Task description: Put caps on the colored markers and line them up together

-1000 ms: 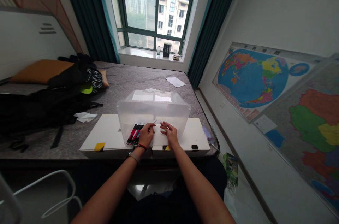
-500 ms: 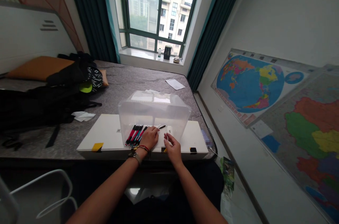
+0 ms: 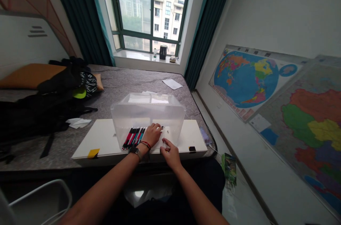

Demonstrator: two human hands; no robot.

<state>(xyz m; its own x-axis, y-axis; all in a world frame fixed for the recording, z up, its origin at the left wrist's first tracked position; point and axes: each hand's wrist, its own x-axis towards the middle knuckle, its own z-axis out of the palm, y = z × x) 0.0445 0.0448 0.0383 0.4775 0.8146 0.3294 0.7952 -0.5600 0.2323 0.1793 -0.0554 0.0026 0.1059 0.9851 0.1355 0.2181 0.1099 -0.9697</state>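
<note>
A clear plastic box (image 3: 147, 113) lies on its side on a white board-like case (image 3: 93, 134), its opening toward me. Inside, at the left, several pens (image 3: 133, 137) in red, black and teal lie in a slanted row. My left hand (image 3: 151, 134) is inside the box, just right of the pens, its fingertips closed on a small dark pen part (image 3: 162, 127). My right hand (image 3: 170, 152) is at the box's front edge, pinching a thin white stick-like piece (image 3: 164, 144). Tiny dark parts (image 3: 167, 131) lie beyond the right hand.
The case rests on a grey patterned mattress (image 3: 138, 79). Black bags and clothes (image 3: 32, 115) and an orange pillow (image 3: 32, 75) lie at the left. A tissue (image 3: 78, 122) is near the case; white paper (image 3: 172, 83) lies behind the box. Maps (image 3: 247, 77) hang at the right.
The view has shifted, moving the scene slightly left. My left hand has reached to the small dark pen part. My right hand has moved slightly down, nearer the front edge, still pinching the white piece.
</note>
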